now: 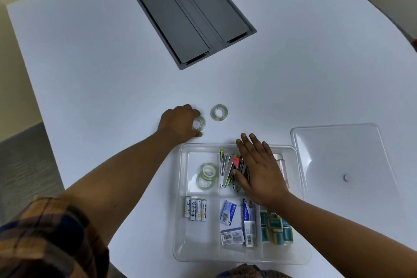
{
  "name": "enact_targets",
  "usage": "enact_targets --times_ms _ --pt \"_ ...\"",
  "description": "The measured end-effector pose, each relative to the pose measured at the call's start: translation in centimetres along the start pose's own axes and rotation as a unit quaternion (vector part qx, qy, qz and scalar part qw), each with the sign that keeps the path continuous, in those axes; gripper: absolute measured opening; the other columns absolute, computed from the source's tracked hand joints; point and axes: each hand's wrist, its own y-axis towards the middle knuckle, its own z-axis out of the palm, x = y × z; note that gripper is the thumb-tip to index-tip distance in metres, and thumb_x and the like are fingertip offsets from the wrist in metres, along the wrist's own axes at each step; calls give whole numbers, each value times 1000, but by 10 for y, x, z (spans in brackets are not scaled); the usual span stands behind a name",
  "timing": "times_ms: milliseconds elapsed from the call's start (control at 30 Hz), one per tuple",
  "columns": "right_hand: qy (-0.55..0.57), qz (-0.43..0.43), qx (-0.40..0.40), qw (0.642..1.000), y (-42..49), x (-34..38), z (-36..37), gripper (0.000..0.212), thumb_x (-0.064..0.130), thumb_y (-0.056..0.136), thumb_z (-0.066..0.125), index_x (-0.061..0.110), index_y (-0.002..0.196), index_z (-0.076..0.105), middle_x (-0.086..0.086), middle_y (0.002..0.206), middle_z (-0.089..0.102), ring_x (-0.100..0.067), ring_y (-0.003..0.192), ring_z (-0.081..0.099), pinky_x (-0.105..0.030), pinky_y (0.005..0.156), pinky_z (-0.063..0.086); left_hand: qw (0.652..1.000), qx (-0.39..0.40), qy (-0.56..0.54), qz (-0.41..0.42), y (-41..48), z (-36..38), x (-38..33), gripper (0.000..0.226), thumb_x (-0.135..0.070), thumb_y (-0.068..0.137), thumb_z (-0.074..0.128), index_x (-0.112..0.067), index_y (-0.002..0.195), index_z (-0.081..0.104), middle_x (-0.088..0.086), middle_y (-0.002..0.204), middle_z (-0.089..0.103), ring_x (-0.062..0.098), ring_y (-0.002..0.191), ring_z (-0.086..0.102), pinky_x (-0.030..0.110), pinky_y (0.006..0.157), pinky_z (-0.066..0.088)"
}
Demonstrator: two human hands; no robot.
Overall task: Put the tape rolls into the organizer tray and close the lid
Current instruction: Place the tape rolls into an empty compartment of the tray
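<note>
Tape status: I see L hand (pixel 178 123) mid-frame, fingers curled round one tape roll (pixel 199 123) on table (pixel 90 63) | 2nd loose roll (pixel 219 113) just right of it, apart | 2 rolls (pixel 207 175) overlapping in tray (pixel 300 165) upper-left compartment | R hand (pixel 259 169) flat, fingers spread over tray's clips | lid (pixel 338 153) off, right of tray.

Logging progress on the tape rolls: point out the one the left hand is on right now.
It is the tape roll on the table under the left hand. The other loose roll lies untouched beside it; two more already sit in the organizer tray.
</note>
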Motion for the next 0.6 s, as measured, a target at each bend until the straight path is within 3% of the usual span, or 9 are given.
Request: enact_targets --times_ms 100,267,400,600 --pt "7 2 -3 1000 0 -1 0 69 50 97 39 20 155 16 3 164 11 -17 151 5 -37 123 3 999 -5 30 15 3 -3 2 46 -44 74 67 -25 115 58 3 113 58 27 107 56 37 83 42" --pt "3 1 -1 1000 0 -1 1 69 50 98 38 20 155 15 3 164 11 -17 151 5 -37 123 3 998 -59 -26 1 -10 -16 1 68 -46 67 69 -24 128 48 3 115 58 28 103 58 36 80 45" --pt "2 3 -1 1000 1 -2 2 69 51 98 37 21 155 15 3 164 10 -16 151 5 -37 123 3 993 -109 -22 43 -41 -27 -8 56 -46 65 64 -27 117 59 -1 103 58 24 93 57 31 73 39" --pt "1 1 -5 1000 2 -3 3 68 51 98 37 20 155 16 3 164 11 -16 151 5 -37 123 3 996 -61 -34 57 -100 -14 -27 56 -43 60 66 -28 114 59 -5 104 61 22 96 55 33 79 39"
